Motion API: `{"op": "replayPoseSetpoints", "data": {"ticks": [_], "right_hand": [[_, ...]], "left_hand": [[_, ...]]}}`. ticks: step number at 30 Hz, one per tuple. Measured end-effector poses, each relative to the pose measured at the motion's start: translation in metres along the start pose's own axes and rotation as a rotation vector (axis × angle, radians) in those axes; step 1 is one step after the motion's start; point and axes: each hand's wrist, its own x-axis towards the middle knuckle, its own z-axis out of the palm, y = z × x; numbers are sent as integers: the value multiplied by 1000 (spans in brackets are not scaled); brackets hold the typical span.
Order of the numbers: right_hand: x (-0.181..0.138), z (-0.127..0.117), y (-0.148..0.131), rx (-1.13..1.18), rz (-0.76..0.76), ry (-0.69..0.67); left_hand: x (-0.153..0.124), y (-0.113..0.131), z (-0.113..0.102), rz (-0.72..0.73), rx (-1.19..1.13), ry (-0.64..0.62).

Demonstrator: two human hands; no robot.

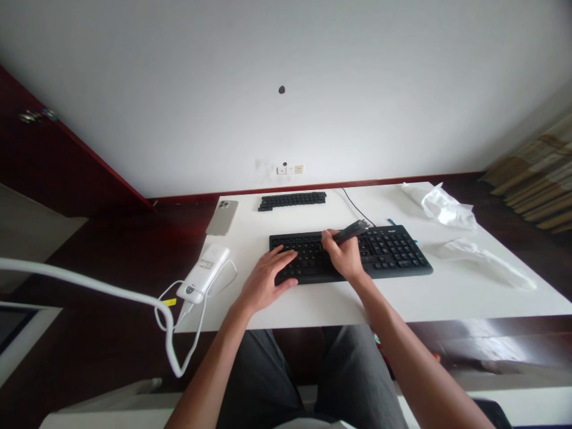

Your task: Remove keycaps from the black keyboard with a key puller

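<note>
Right hand [346,257] holds a black tool [352,231] over a keyboard [395,253]

In the head view, the black keyboard lies mid-table [322,310], between the near and far edges; a pale mark by its far right corner is too small to read. The left hand [263,281] rests on its left end, its grip wide, fingers spread. The right grip is closed around the tool. Rows of black keycaps [292,201] sit by the far edge. A phone [222,219] lies at the left edge; towards the near left corner, a white power bank [204,275] bears printed lines, illegible here. Clear plastic [447,207] lies by the far right corner.
</note>
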Motion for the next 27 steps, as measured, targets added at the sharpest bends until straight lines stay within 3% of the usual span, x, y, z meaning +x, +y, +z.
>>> {"op": "replayPoseSetpoints", "data": {"ticks": [6,14,17,20,24,27], "right_hand": [[-2,-40,30,-170,9,131],[-5,-39,35,-95,47,173],[-4,-40,34,-79,55,165],[-2,-41,35,-88,56,140],[-4,-41,38,-70,52,143],[-6,-40,37,-30,17,147]], "left_hand": [[17,3,9,-85,-51,170],[34,12,0,-92,45,215],[54,-2,-13,-108,136,334],[92,-25,-26,-133,218,405],[142,-60,-30,-182,294,348],[155,-81,-25,-216,321,321]]}}
